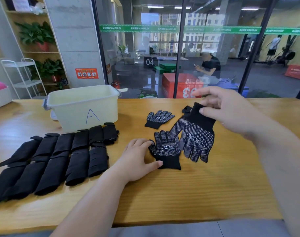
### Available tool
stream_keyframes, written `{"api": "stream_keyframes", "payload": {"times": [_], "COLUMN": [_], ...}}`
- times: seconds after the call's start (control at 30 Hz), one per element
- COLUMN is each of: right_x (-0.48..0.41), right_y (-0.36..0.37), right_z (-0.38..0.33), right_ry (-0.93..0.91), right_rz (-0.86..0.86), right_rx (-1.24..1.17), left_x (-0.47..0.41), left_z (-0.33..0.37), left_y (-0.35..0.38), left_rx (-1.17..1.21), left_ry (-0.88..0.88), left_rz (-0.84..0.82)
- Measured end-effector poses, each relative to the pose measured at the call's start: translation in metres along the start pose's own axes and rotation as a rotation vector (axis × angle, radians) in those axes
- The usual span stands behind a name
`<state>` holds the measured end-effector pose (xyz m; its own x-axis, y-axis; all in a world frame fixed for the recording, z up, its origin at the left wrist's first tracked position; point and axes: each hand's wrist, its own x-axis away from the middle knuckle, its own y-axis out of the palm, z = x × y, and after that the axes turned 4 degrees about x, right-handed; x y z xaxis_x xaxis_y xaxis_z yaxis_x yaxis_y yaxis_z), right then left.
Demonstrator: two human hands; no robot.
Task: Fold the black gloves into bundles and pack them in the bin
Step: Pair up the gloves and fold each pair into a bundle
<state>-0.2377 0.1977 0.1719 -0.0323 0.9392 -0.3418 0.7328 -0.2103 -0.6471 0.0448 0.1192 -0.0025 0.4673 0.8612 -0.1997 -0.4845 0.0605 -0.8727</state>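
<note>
Head view: close to the front edge of the table [180,194], the left hand [137,157] lies flat with its fingers loosely spread. Its thumb pins the cuff of the flat glove [166,151] mid-table. Folded bundles [60,159] line the left side in rows. Further back, the right hand [227,110] pinches the cuff of the hanging glove [195,134], whose fingertips droop beside the flat one. Best move now, I'd say: lay it squarely on top, cuffs matched, before rolling. It's black knit with white grip dots and a printed logo, limp stuff likely to slide. A spare glove [158,118] waits beyond. The bin [74,115], marked A, sits toward the far left corner.
</note>
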Motion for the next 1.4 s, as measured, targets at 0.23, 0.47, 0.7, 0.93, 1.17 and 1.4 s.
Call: {"api": "stream_keyframes", "payload": {"times": [0.23, 0.47, 0.7, 0.93, 1.17, 1.4], "right_x": [-0.053, -0.059, 0.014, 0.014, 0.028, 0.048], "right_y": [0.014, 0.057, 0.154, 0.153, 0.145, 0.155], "right_z": [0.001, 0.003, 0.086, 0.095, 0.081, 0.088], "right_ry": [-0.099, -0.309, -0.307, -0.277, -0.409, -0.413], "right_rz": [-0.022, 0.203, -0.128, 0.078, 0.164, 0.11], "right_rx": [0.182, 0.235, 0.481, 0.512, 0.516, 0.54], "left_x": [0.0, -0.001, 0.0, 0.002, 0.005, 0.003], "left_z": [0.002, 0.0, 0.003, 0.007, 0.013, 0.012], "left_y": [0.0, -0.001, -0.003, -0.006, -0.011, -0.01], "left_rx": [0.019, 0.041, 0.043, 0.069, 0.114, 0.113], "left_ry": [-0.008, -0.037, -0.068, -0.076, -0.1, -0.111], "left_rz": [-0.022, -0.006, -0.063, -0.059, -0.071, -0.077]}}
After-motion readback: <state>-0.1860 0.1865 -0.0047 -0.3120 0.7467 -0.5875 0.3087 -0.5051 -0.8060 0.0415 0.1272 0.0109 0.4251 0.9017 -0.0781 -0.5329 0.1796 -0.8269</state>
